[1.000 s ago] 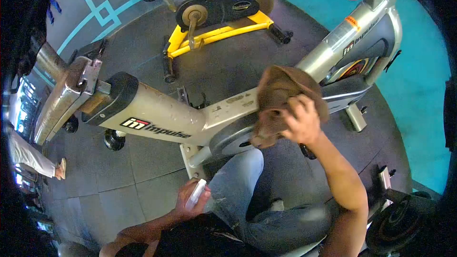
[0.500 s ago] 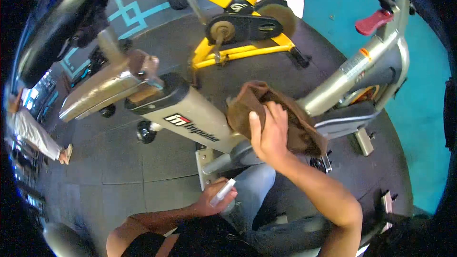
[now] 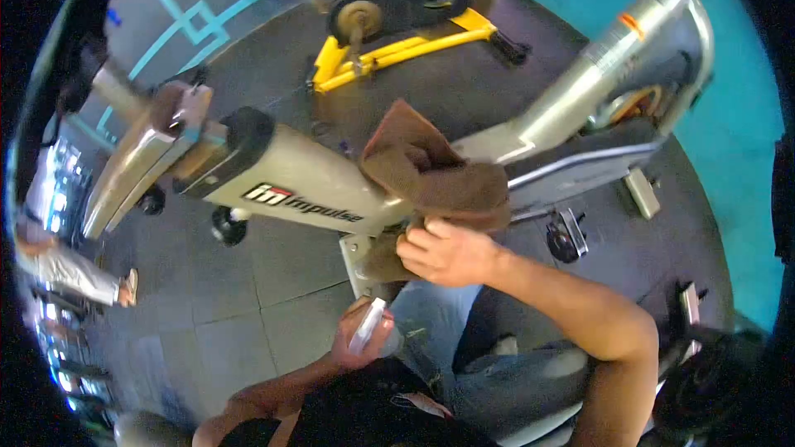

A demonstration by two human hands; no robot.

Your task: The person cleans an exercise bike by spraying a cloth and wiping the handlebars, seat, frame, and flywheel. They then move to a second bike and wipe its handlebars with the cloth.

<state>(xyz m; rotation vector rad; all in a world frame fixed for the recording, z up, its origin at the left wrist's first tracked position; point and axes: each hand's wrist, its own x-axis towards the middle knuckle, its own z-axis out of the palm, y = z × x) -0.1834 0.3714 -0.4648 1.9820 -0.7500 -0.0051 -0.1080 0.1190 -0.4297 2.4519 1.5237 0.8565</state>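
Note:
A brown cloth is draped, folded and bunched, over the low centre of the exercise bike's silver frame. My right hand is closed on the cloth's lower part, beside the frame just above my knee. In my left hand, held low near my lap, is what looks like a spray bottle with a white top. Fingers wrap round it and hide much of its body.
The bike's seat is at left, and its front post rises at right. A pedal sits below the frame. Behind stands a yellow spin bike. At far left a person's light trousers show.
My right hand has moved down with the cloth, from the top of the frame to its near lower side. My left hand keeps the bottle near my lap. The view has shifted slightly.

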